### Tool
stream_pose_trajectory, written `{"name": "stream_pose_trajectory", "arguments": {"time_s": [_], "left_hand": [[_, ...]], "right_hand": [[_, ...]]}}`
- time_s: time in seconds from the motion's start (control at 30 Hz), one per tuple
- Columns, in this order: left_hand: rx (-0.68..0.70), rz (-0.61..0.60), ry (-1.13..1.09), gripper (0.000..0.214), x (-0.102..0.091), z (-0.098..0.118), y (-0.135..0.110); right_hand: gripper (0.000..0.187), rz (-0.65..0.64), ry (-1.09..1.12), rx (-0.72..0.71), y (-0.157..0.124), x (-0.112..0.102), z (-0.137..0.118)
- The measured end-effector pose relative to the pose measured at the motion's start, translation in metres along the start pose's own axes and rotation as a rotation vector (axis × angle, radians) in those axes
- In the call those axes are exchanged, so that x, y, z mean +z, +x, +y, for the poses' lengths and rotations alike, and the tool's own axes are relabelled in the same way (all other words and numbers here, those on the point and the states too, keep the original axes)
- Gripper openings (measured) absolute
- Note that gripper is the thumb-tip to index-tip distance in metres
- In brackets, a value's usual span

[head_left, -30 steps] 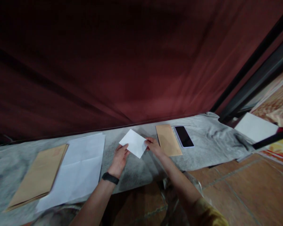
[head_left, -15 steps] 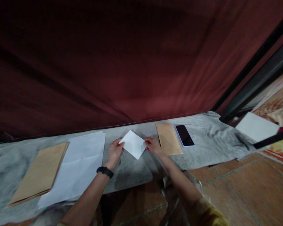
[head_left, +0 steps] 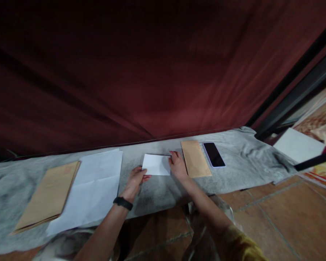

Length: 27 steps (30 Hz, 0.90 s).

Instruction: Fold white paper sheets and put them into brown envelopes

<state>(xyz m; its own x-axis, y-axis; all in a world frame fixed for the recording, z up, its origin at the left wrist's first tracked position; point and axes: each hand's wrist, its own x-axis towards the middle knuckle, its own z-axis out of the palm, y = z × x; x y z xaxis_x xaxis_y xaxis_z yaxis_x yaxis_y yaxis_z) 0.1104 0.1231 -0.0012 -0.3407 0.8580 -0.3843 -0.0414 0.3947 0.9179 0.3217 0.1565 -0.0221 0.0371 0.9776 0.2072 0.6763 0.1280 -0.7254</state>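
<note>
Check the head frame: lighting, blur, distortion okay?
Head view: dim overall, with the curtain almost black at the top. The brightest patch is on the cloth around the paper. The left hand and right hand are reasonably sharp. Wide-angle distortion bows the cloth's edge and tilts the frame at right. There is no glare on the phone.

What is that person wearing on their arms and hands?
The left hand and right hand are bare, no gloves. A black band circles the left wrist. A mustard-yellow sleeve covers the right arm above the forearm; no sleeve shows on the left arm.
</note>
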Motion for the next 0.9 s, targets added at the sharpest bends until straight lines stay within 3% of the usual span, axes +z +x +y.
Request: {"name": "stream_pose_trajectory", "arguments": {"time_s": [0.07, 0.23, 0.43, 0.6, 0.7, 0.77, 0.9], "left_hand": [[-0.058, -0.023, -0.012, 0.018, 0.001, 0.001, -0.002], [-0.113, -0.094, 0.019, 0.010, 0.004, 0.002, -0.013], [-0.079, -0.132, 0.148, 0.007, 0.002, -0.004, -0.023], [0.017, -0.115, 0.481, 0.008, -0.010, -0.008, -0.024], [0.196, 0.038, 0.713, 0.016, -0.016, -0.009, -0.028], [0.417, 0.114, 0.864, 0.021, -0.013, -0.010, -0.031], [0.859, -0.036, 0.986, 0.035, 0.012, -0.017, -0.026]], "right_hand": [[0.050, -0.001, -0.074, -0.104, -0.007, 0.002, -0.005], [0.052, -0.164, -0.195, -0.270, -0.033, 0.019, -0.021], [0.051, -0.180, -0.328, -0.292, -0.054, 0.033, -0.019], [0.051, -0.116, -0.415, -0.264, -0.052, 0.029, -0.010], [0.053, -0.113, -0.447, -0.263, -0.051, 0.028, -0.009], [0.053, -0.119, -0.459, -0.264, -0.052, 0.028, -0.010], [0.054, -0.128, -0.466, -0.273, -0.053, 0.028, -0.011]]}}
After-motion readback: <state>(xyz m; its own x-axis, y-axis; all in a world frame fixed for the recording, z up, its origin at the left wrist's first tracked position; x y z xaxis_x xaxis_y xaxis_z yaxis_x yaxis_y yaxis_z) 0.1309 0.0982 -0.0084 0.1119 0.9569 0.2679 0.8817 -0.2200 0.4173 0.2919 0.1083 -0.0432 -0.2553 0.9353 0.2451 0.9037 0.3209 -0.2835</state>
